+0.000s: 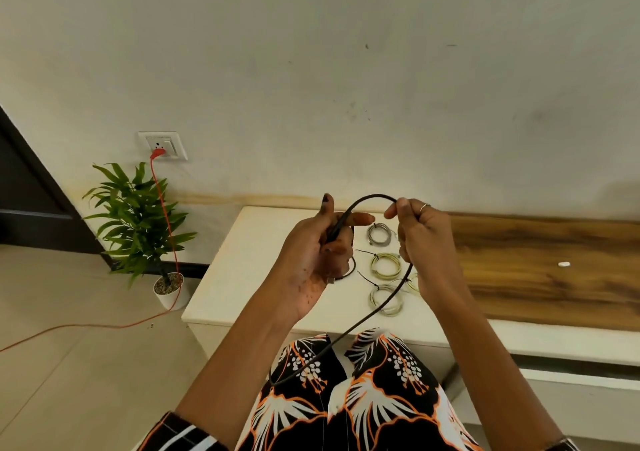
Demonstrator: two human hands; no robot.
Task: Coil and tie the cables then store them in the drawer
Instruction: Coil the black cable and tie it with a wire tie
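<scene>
Near the wall at the far left, a potted plant stands on the floor beside a red cord plugged into a wall socket. Above the counter's left end, the left hand curls around one end of a black cable, gripping it. The cable arches over to the right hand, which pinches it between thumb and fingers, and its slack trails down past the counter's front edge over the patterned clothing. Behind the hands, several tied coils lie on the counter near its left end. The coiling step looks just begun: one loop is forming. Next, the right hand likely needs to feed more slack toward the left to stack further loops. No open drawer is clearly visible.
</scene>
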